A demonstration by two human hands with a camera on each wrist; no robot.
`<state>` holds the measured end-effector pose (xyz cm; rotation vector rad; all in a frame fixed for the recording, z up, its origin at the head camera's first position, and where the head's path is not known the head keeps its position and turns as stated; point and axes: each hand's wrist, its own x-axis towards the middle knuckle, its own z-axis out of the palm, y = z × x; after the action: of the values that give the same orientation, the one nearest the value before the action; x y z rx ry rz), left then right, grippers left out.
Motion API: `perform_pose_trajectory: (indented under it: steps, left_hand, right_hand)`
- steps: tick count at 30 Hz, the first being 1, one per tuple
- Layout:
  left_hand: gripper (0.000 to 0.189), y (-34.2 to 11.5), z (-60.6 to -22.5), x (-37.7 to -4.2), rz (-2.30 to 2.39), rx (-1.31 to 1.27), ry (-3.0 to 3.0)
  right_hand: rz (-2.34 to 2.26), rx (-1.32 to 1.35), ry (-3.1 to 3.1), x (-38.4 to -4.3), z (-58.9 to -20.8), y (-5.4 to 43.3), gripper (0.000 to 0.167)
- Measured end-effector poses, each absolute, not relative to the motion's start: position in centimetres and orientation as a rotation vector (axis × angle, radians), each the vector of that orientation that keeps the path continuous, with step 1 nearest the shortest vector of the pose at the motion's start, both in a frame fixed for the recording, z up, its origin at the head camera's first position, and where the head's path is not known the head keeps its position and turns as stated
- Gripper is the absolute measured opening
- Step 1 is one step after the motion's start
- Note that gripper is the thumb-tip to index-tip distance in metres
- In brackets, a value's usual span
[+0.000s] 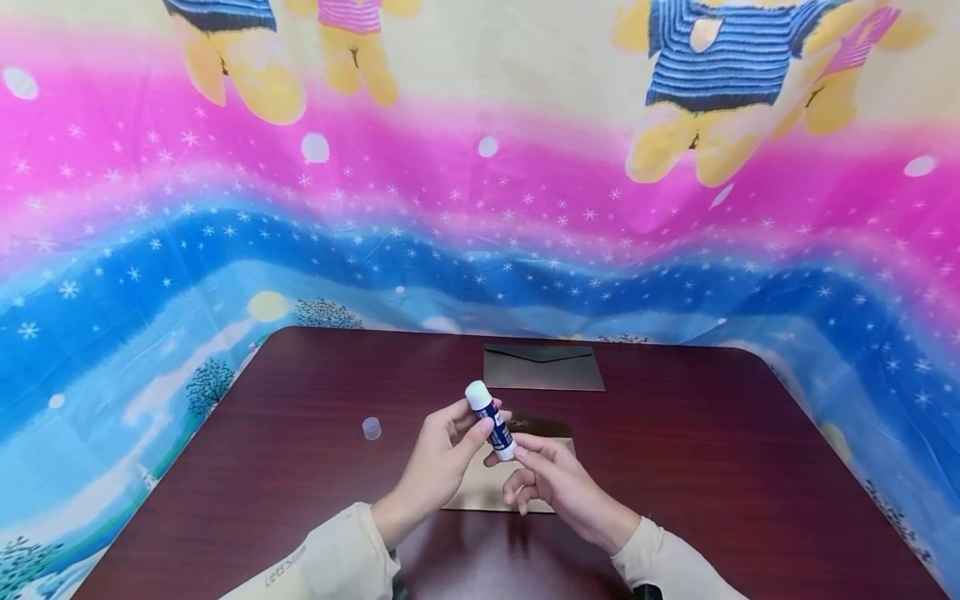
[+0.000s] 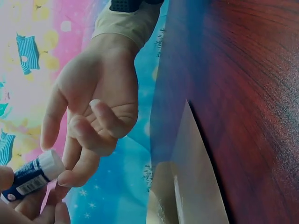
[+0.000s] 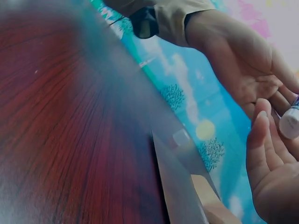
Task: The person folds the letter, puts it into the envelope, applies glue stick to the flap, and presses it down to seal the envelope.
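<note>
A glue stick (image 1: pixel 495 429) with a dark blue label and white ends is held tilted above the table between both hands. My left hand (image 1: pixel 435 454) grips its body, thumb across the label. My right hand (image 1: pixel 562 483) pinches the white lower end between thumb and forefinger; in the left wrist view its other fingers (image 2: pixel 100 130) are curled beside it. In the right wrist view only a white end of the stick (image 3: pixel 290 123) shows at the edge. Below the hands lies a gold envelope (image 1: pixel 480 493), its dark flap (image 1: pixel 551 427) folded open away from me.
A small translucent cap (image 1: pixel 371 428) rests on the dark red wooden table (image 1: pixel 300 392), left of the hands. At the back lies a second envelope (image 1: pixel 543 373), its flap folded down. A printed cloth (image 1: pixel 450 208) hangs around the table's far and side edges.
</note>
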<state>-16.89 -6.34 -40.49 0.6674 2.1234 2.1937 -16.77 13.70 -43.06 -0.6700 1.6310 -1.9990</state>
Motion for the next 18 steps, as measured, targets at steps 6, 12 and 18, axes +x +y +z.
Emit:
perform_pose_trajectory:
  steps: [6, 12, 18]
  left_hand:
    - [0.039, -6.54, -40.61, -17.06, 2.136, 0.775, 2.014]
    - [0.037, -6.45, -40.83, -17.15, 2.108, 0.836, 2.012]
    - [0.036, -6.3, -41.0, -17.04, 2.056, 0.847, 2.114]
  right_hand:
    - [-1.907, -0.809, 1.738, -16.76, -43.51, 14.05, 0.046]
    - [-1.901, -0.787, 1.827, -16.6, -43.47, 14.11, 0.03]
    - [-1.981, -0.679, 1.899, -16.66, -43.64, 13.44, 0.019]
